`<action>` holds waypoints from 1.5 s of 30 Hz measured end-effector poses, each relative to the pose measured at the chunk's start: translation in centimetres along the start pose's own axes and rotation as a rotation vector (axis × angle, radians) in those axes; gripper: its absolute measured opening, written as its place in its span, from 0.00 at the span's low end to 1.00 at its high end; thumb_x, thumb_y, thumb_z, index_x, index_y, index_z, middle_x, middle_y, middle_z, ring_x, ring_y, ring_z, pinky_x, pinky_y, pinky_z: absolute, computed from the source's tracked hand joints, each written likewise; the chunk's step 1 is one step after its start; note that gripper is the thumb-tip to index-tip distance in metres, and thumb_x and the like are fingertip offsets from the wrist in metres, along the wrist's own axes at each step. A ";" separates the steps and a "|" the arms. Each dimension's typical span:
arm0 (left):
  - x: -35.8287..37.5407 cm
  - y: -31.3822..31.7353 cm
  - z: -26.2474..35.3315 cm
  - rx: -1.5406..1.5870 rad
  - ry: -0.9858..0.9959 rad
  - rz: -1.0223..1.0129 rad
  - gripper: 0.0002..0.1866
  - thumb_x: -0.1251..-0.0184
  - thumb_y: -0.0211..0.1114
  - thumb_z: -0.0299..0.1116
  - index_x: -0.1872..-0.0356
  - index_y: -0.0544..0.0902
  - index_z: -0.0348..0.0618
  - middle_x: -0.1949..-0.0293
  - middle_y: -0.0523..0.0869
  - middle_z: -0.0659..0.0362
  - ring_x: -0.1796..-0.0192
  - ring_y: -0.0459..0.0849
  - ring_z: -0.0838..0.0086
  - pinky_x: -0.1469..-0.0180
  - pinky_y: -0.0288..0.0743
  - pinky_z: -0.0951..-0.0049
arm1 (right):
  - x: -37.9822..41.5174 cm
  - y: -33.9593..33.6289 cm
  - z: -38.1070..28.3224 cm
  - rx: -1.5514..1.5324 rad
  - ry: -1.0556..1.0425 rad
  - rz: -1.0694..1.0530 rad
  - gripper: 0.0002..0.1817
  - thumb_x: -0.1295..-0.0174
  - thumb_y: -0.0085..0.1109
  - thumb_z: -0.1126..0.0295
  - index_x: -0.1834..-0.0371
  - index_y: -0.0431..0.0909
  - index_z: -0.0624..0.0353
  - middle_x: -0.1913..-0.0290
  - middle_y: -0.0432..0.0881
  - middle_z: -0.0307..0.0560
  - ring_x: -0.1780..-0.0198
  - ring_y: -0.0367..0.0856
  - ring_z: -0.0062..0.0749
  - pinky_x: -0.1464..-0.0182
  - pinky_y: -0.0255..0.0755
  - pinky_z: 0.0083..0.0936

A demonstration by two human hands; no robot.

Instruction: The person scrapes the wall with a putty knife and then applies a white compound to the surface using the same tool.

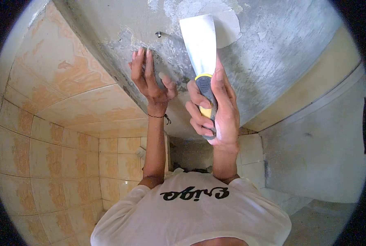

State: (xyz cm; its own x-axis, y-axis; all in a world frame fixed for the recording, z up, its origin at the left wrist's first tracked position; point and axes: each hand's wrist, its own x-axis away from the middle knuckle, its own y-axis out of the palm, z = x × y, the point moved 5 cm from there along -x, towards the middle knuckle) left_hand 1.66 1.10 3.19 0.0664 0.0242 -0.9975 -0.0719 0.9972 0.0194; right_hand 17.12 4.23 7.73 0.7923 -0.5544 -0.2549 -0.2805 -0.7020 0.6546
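My right hand (224, 110) is wrapped round the handle of a putty knife (199, 43). Its wide metal blade points up and its grip is grey and yellow. The blade overlaps a pale smooth patch (228, 24) on the rough grey cement wall (269, 53). To the left, my left hand (150, 80) has its fingers stretched out, fingertips at the cement near the wall's edge. A small metal fitting (158, 35) sticks out of the wall just above those fingers.
Orange-and-cream tiles (47, 143) cover the wall on the left. A beige band (310, 98) borders the cement on the right, with a grey flat surface (314, 143) beyond it. More tiles (129, 151) stand low behind my left forearm.
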 end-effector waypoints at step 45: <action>0.1 0.0 0.0 0.012 -0.019 0.006 0.30 0.29 0.50 0.43 0.34 0.74 0.31 0.33 0.73 0.42 0.29 0.69 0.48 0.24 0.57 0.48 | -0.1 1.3 -0.2 0.057 -0.050 0.027 0.30 0.19 0.35 0.49 0.17 0.47 0.36 0.75 0.59 0.32 0.87 0.52 0.11 0.92 0.49 0.10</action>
State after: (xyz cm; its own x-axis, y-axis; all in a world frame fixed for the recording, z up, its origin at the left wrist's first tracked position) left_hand 1.70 1.12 3.13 0.0849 0.0315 -0.9959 -0.0600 0.9978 0.0265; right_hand 16.78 3.52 8.78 0.7567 -0.5936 -0.2739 -0.3328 -0.7104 0.6201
